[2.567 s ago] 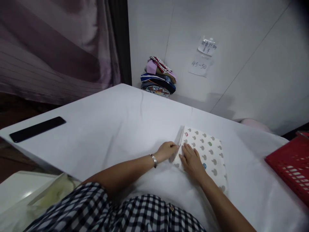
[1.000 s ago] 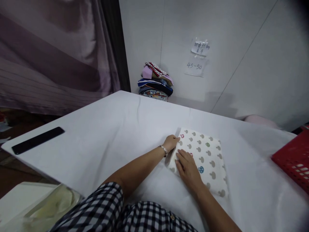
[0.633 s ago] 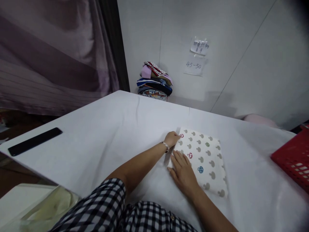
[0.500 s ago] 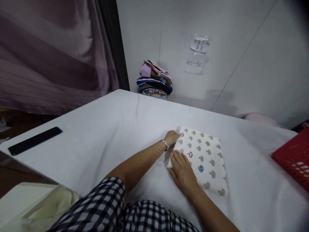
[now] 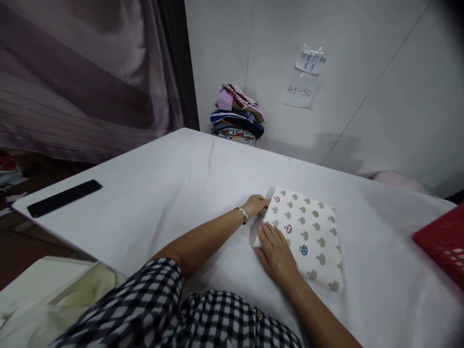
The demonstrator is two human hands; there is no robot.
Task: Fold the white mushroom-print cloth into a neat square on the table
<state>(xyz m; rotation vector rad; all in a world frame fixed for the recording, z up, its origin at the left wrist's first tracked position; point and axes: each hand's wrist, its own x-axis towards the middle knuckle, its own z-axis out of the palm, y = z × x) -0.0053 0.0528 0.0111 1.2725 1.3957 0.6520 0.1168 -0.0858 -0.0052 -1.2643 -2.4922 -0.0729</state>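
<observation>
A folded white cloth [image 5: 319,227] printed with beige mushrooms and a few red, green and blue ones lies on the white-covered table [image 5: 152,193]. At its far left edge, my left hand [image 5: 256,205], with a beaded bracelet at the wrist, is closed on the border; some of its fingertips are hidden by the cloth. My right hand [image 5: 277,253] rests flat on the near left part of the cloth, palm down, fingers stretched out and thumb by the edge.
A long black flat bar [image 5: 65,198] lies at the table's left end. Folded fabrics [image 5: 237,116] are piled beyond the far edge, against the wall. A red perforated basket [image 5: 444,237] stands at the right. A whitish bin [image 5: 47,275] sits below the table at lower left.
My left hand's fingers have slipped further behind the cloth's left edge. My right hand stays nearly in place on the cloth. The view has shifted slightly.
</observation>
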